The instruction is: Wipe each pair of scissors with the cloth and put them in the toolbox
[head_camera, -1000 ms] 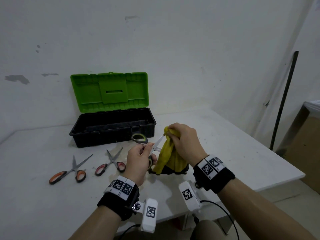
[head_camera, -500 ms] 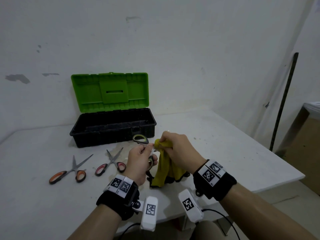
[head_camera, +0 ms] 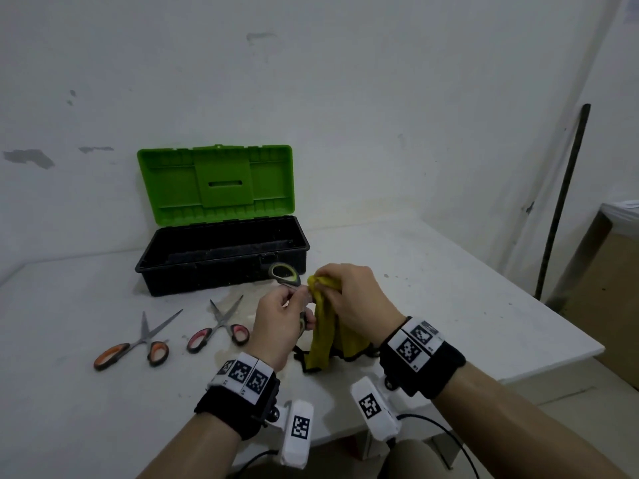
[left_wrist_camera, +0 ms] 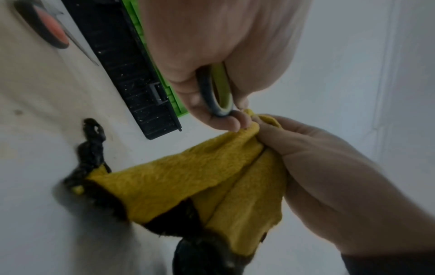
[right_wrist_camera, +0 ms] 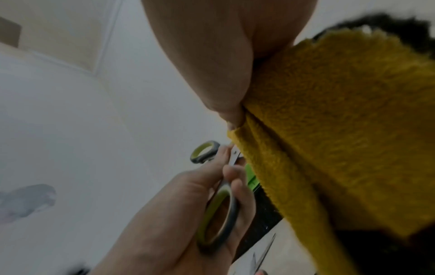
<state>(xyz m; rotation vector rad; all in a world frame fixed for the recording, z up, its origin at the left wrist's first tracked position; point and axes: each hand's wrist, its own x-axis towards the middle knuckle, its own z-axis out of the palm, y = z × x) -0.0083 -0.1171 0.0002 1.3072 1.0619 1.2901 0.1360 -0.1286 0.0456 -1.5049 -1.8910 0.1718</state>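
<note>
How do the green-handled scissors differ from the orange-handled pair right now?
The green-handled scissors are off the table, gripped by the left hand; the orange-handled scissors lie flat on the table, untouched. The green pair's blades are hidden in the yellow cloth that the right hand bunches around them; the orange pair's blades are bare and slightly parted. Neither is in the toolbox yet.

Fuzzy yellow cloth [left_wrist_camera: 188, 178]; matt black and green plastic toolbox [head_camera: 221, 261]; dull metal scissors [head_camera: 145, 340] blades; smooth, stained white table [head_camera: 449, 288].
</note>
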